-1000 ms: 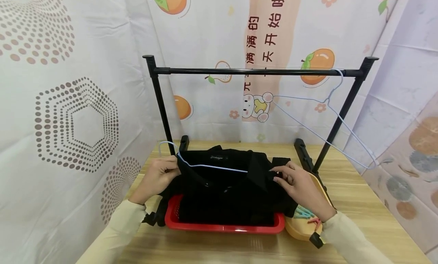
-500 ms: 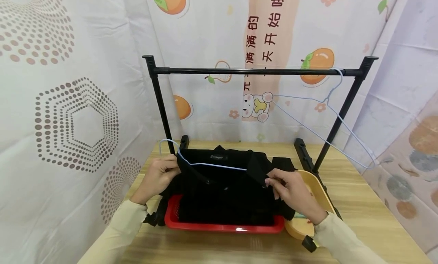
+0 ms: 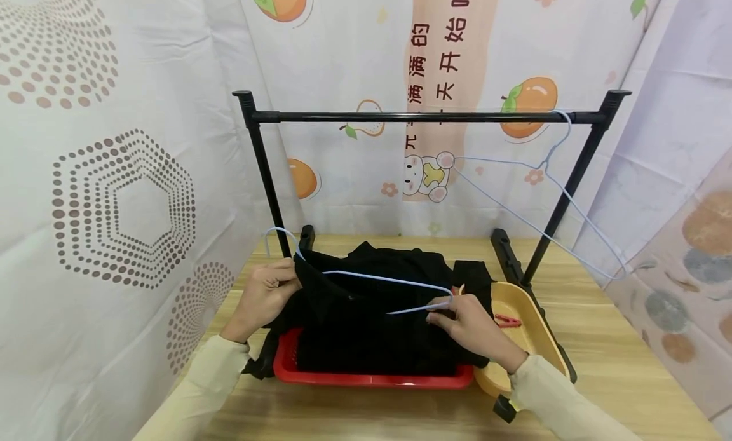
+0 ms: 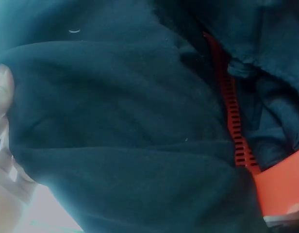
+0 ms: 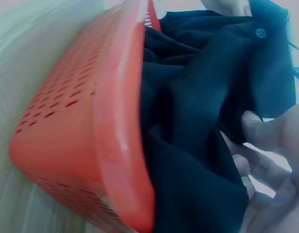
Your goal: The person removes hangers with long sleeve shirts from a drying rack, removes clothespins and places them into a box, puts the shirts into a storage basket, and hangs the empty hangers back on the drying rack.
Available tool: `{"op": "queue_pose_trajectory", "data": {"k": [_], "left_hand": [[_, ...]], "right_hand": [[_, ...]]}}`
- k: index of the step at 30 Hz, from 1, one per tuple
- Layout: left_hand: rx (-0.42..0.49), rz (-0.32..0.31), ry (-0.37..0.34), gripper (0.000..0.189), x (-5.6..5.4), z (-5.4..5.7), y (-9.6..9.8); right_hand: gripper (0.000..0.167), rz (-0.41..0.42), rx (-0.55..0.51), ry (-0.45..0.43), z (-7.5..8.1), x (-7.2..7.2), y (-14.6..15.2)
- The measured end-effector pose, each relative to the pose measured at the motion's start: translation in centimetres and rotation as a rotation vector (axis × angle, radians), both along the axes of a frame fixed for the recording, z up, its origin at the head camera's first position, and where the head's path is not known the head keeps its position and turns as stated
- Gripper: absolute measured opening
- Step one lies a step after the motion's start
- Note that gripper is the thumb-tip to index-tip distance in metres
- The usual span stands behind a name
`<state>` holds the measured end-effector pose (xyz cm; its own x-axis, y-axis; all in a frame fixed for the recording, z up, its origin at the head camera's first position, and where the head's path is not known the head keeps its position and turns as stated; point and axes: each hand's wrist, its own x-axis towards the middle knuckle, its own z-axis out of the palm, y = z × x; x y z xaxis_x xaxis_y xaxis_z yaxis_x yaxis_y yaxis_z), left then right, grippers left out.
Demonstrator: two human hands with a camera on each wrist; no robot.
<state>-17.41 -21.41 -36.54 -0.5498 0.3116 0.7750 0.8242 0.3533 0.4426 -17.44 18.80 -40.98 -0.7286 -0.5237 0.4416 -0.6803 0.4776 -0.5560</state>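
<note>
A black garment (image 3: 372,326) lies heaped over a red basket (image 3: 372,379) on the wooden table. A light blue wire hanger (image 3: 377,278) lies across the top of it, hook pointing left. My left hand (image 3: 288,278) grips the hanger's neck together with the garment's edge. My right hand (image 3: 441,309) pinches the hanger's bare right end on top of the cloth. In the left wrist view the black garment (image 4: 120,136) fills the frame beside the basket rim (image 4: 233,126). The right wrist view shows the red basket (image 5: 86,126), the dark cloth (image 5: 198,116) and my fingers (image 5: 266,133) against it.
A black clothes rack (image 3: 423,117) stands behind the basket, with a second blue hanger (image 3: 549,174) hooked at its right end. A yellow tray (image 3: 515,314) holding a red clip (image 3: 506,319) sits right of the basket. Patterned curtains close in the back and sides.
The hanger's right arm, hidden inside the collar before, now lies bare on top of the garment. My right hand has moved left and nearer and holds that end. The left hand stays put.
</note>
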Motion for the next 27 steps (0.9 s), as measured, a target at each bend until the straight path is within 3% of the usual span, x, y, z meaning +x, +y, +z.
{"op": "queue_pose_trajectory", "data": {"k": [3, 8, 15, 18, 22, 27], "left_hand": [[-0.005, -0.005, -0.006, 0.033, 0.1, 0.0, 0.1], [-0.01, -0.003, 0.021, 0.033, 0.0, 0.0, 0.2], [-0.029, 0.014, 0.019, 0.036, -0.1, -0.1, 0.2], [-0.041, 0.021, -0.001, 0.037, -0.1, -0.2, 0.1], [-0.058, 0.033, 0.007, 0.037, -0.2, -0.3, 0.2], [-0.077, 0.045, 0.042, 0.038, -0.3, -0.4, 0.5]], "right_hand": [[0.012, 0.042, 0.036, -0.007, -0.1, 0.0, -0.3], [0.019, 0.006, 0.051, -0.014, 0.2, -0.2, -0.1], [0.018, -0.065, -0.097, -0.145, 2.3, -0.3, 0.8], [0.021, -0.068, -0.166, -0.149, 3.3, -0.2, 1.1], [0.022, -0.031, -0.178, -0.087, 4.4, 0.2, 1.1], [0.014, 0.038, -0.071, 0.143, 5.1, 0.8, 0.3]]}}
